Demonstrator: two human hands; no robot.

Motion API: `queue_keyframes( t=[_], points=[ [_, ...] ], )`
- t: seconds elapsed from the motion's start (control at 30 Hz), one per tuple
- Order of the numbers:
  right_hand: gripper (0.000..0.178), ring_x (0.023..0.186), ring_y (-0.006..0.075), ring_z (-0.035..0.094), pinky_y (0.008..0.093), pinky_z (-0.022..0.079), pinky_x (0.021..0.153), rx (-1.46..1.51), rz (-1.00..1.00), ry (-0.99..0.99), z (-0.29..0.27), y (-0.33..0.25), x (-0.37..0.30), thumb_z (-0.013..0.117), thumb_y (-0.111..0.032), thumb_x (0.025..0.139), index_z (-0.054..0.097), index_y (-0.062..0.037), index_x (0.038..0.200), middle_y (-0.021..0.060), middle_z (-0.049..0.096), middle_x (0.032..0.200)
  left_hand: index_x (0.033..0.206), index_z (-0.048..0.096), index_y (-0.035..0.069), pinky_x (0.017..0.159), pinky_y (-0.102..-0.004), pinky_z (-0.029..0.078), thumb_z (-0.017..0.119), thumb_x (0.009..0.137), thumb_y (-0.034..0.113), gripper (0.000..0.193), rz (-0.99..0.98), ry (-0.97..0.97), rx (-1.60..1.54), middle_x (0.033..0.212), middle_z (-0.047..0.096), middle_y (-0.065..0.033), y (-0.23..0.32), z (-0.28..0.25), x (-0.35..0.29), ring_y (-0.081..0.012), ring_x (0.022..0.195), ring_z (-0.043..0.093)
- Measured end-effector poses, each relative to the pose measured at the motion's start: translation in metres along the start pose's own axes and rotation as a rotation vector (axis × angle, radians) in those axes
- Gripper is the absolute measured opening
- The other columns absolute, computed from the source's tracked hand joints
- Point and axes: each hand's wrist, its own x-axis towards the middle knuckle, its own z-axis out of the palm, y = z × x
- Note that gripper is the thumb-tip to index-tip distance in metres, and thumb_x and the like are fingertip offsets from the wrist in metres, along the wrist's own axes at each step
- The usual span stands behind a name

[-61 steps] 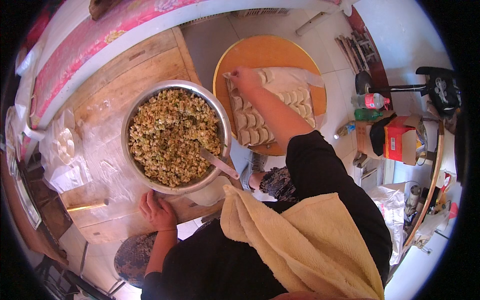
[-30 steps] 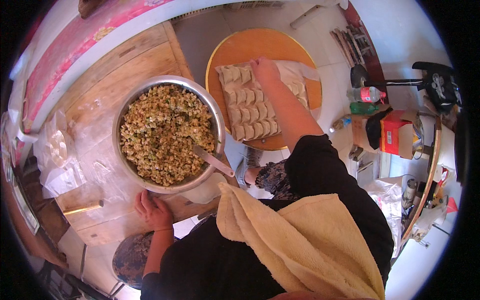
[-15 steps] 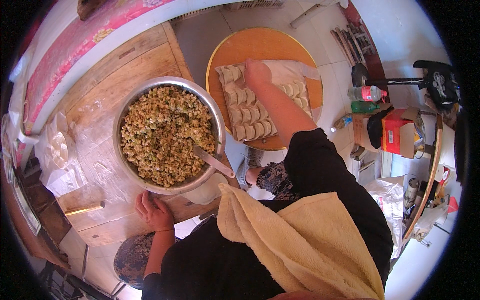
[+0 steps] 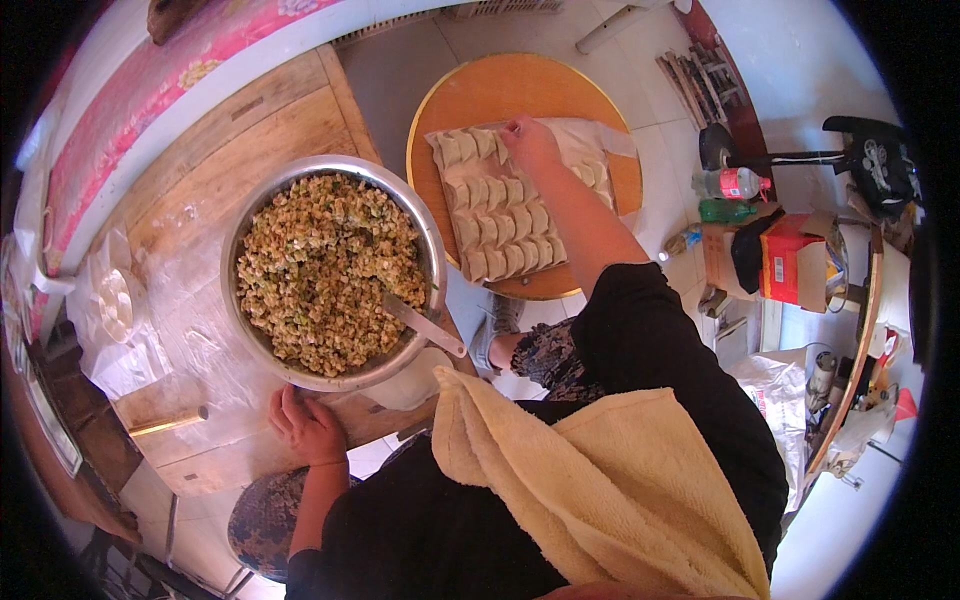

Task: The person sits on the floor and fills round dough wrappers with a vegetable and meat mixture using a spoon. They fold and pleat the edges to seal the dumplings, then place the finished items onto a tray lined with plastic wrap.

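My right hand (image 4: pixel 534 146) reaches over the far row of pale, crescent-shaped dumplings (image 4: pixel 495 222) laid out on a cloth-covered board. Its fingers are curled together beside the last dumpling of that row; whatever they hold, if anything, is hidden. The board lies on a round orange-brown tabletop (image 4: pixel 470 95). My left hand (image 4: pixel 308 428) rests on the near edge of the wooden table (image 4: pixel 265 115), fingers loosely extended and holding nothing. Just beyond it stands a large metal bowl (image 4: pixel 233 318) full of chopped filling (image 4: pixel 325 270). A flat-handled metal utensil (image 4: pixel 428 325) is stuck in the filling.
A thin rolling pin (image 4: pixel 170 421) and clear plastic sheeting (image 4: pixel 190 345) lie on the wooden table at left. A pale round piece (image 4: pixel 410 385) sits under the bowl's near rim. Bottles (image 4: pixel 730 184) and a red carton (image 4: pixel 795 262) stand at right. A yellow towel (image 4: pixel 590 470) hangs over my front.
My right hand has shifted slightly right along the far row, uncovering more of the dumplings there. My left hand stays at the table edge.
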Motion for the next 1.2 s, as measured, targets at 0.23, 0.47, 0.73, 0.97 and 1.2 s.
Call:
queue_keyframes(
  t=[0.23,0.47,0.73,0.97,1.2],
  points=[
    [0.017,0.085,0.0355,0.063,0.0464,0.049,0.073,-0.195,-0.033,0.015,0.007,-0.013,-0.005,0.06,-0.02,0.081,0.059,-0.0049,0.088,0.0176,0.065,0.086,0.119,0.052,0.004,0.096,-0.0487,0.038,0.052,0.082,0.008,0.037,-0.003,-0.015,-0.009,0.119,0.05,-0.0201,0.003,-0.004,0.002,-0.039,0.11,0.047],
    [0.016,0.081,0.0354,0.064,0.0475,0.05,0.07,-0.13,-0.081,0.074,0.002,-0.006,0.007,0.059,-0.02,0.082,0.062,-0.0051,0.087,0.0172,0.066,0.083,0.12,0.052,0.003,0.096,-0.0487,0.037,0.052,0.083,0.008,0.037,0.003,-0.02,-0.013,0.119,0.049,-0.0201,0.003,-0.004,0.001,-0.0388,0.11,0.047],
    [0.02,0.083,0.0368,0.063,0.047,0.05,0.072,0.064,-0.164,-0.048,0.015,-0.036,0.009,0.063,-0.021,0.08,0.062,-0.0041,0.091,0.0183,0.066,0.086,0.119,0.052,0.003,0.095,-0.0486,0.038,0.053,0.082,0.009,0.038,0.021,-0.001,0.016,0.117,0.051,-0.0205,0.001,-0.002,0.002,-0.0388,0.109,0.048],
    [0.017,0.089,0.0361,0.063,0.0455,0.05,0.076,-0.071,-0.096,-0.059,0.021,-0.065,-0.005,0.06,-0.016,0.081,0.063,-0.0044,0.093,0.0186,0.066,0.094,0.117,0.053,0.002,0.095,-0.0481,0.038,0.052,0.082,0.008,0.035,-0.002,-0.006,0.002,0.117,0.051,-0.0199,0.003,-0.004,0.002,-0.0386,0.108,0.048],
    [0.015,0.09,0.0349,0.064,0.0458,0.05,0.076,-0.096,-0.074,-0.047,0.027,-0.06,0.001,0.058,-0.016,0.081,0.064,-0.0054,0.09,0.0173,0.067,0.091,0.117,0.053,0.002,0.094,-0.0478,0.038,0.052,0.083,0.007,0.034,0.007,-0.003,0.003,0.116,0.052,-0.0197,0.003,-0.004,0.002,-0.0389,0.108,0.048]
  ],
)
